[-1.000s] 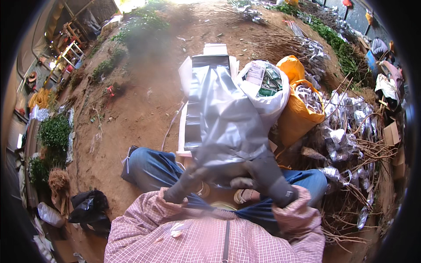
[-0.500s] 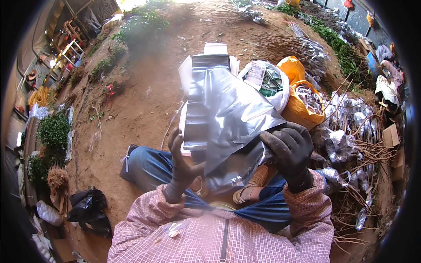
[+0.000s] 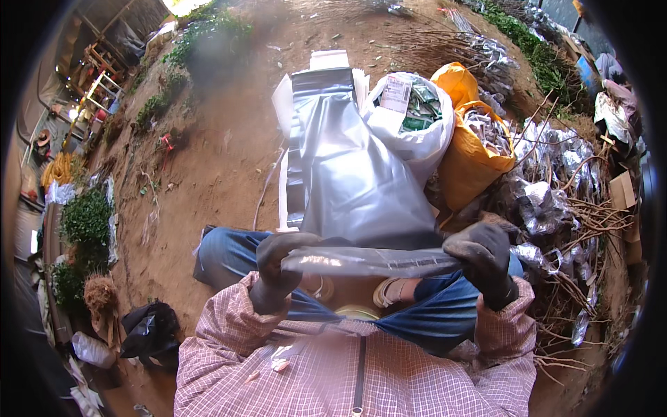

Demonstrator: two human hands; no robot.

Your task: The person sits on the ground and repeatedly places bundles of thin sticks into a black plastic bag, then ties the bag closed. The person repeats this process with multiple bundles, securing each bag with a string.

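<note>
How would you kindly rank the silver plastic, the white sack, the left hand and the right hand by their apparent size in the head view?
1. Silver plastic
2. White sack
3. Left hand and right hand: too alike to rank.

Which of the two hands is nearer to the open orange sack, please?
Right. The right hand is on the person's side of the orange sack, at the right end of the grey plastic; the left hand is farther, to the sack's left, at the plastic's other end.
</note>
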